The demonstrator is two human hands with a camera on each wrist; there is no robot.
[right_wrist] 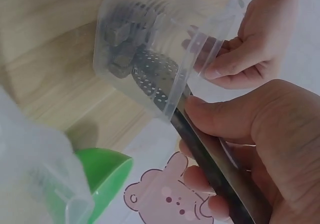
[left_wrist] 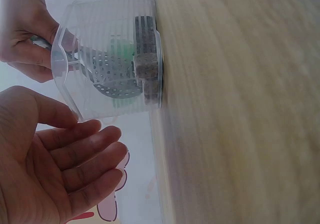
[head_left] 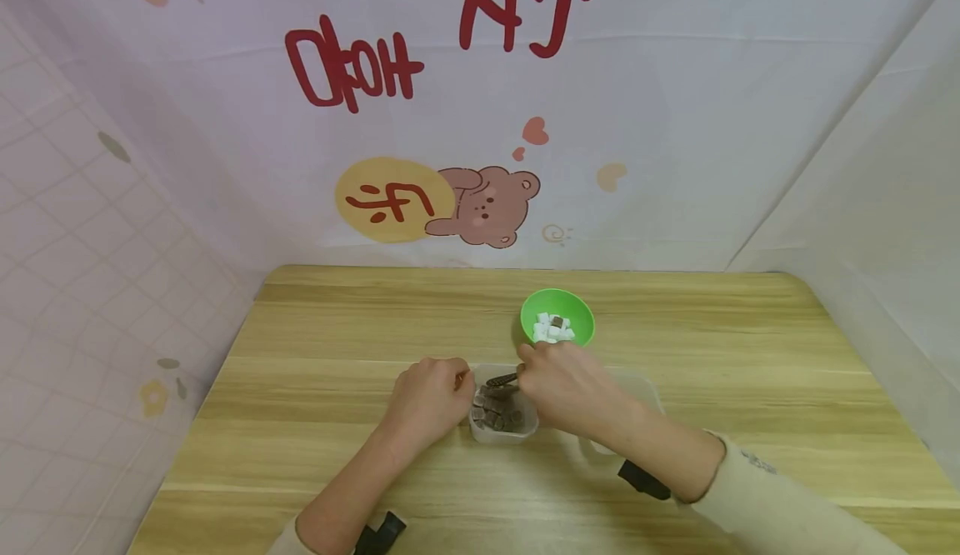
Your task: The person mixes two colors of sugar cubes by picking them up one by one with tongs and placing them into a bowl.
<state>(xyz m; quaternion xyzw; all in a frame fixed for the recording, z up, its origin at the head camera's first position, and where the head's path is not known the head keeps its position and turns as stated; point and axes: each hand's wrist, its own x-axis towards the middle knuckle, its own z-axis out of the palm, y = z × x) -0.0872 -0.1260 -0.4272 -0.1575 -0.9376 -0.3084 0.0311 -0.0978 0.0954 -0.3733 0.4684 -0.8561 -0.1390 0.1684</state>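
A clear plastic container (head_left: 504, 437) stands on the table with several brown cubes (head_left: 491, 416) inside. My left hand (head_left: 431, 392) is at its left side, thumb and forefinger pinching the rim while the other fingers stay loosely bent, as the left wrist view shows. From the right, my right hand (head_left: 570, 384) grips the dark handle of metal tongs (right_wrist: 200, 154). Their perforated ends (left_wrist: 112, 74) reach down into the container, close to the cubes. Behind stands a green bowl (head_left: 581, 309) with several white cubes (head_left: 553, 332) and one brown cube (head_left: 557, 322) on top.
A second clear plastic container (head_left: 645, 388) stands to the right, partly hidden under my right forearm. The wooden table (head_left: 360, 313) ends at a printed cloth backdrop (head_left: 660, 163), with more cloth at both sides.
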